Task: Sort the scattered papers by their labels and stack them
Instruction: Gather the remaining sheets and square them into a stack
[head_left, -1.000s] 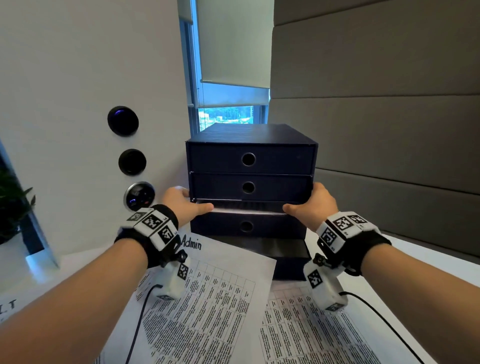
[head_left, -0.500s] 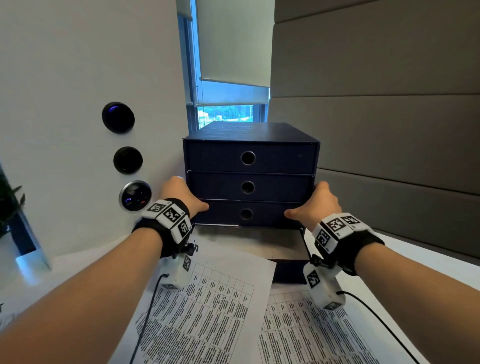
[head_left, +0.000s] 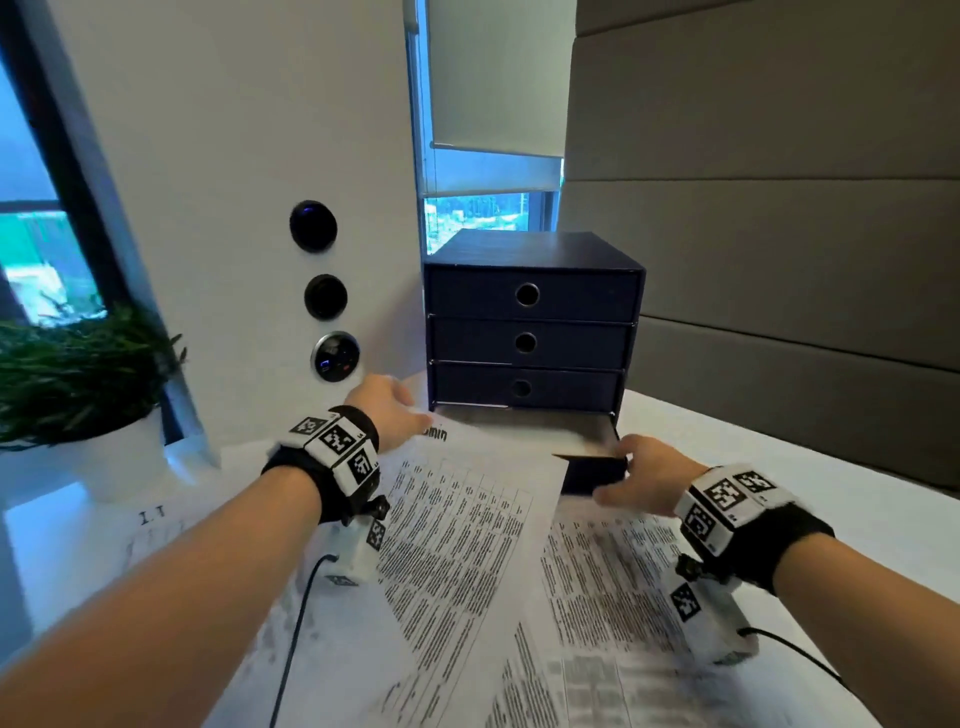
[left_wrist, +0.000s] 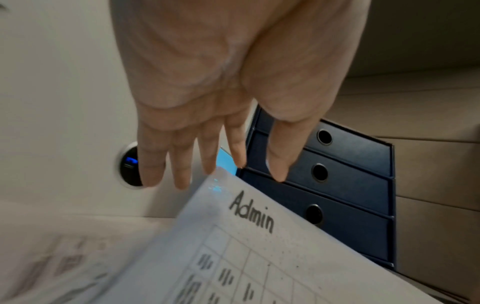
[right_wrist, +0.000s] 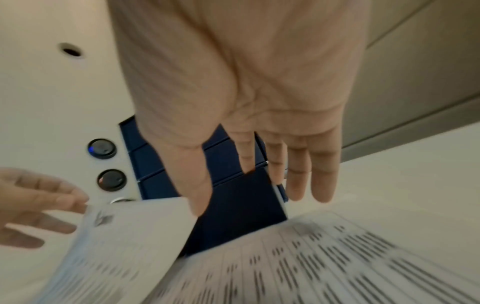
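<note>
Left hand: released, fingers straight and spread, holding nothing — it hovers just left of the drawer box, above the top corner of the Admin sheet.
Right hand: released too, fingers extended; in the head view the fingertips are at the front right corner of the bottom drawer, though touching or just apart cannot be told.
Drawer box: dark blue, at the far side of the counter, against the wall; three upper drawers are pushed in, each with a round finger hole.
Bottom drawer: pulled out toward the near side, its inside open to view.
Admin sheet: a printed table page with "Admin" handwritten at the top, lying at an angle on the counter — its far edge overlaps the open drawer's front.
Other papers: more printed sheets lie to the right and nearer, partly under the Admin sheet; one marked "I.T" lies to the left.
Counter: white.
Potted plant: far left, in a white pot.
Wall buttons: three round ones, left of the drawer box.
</note>
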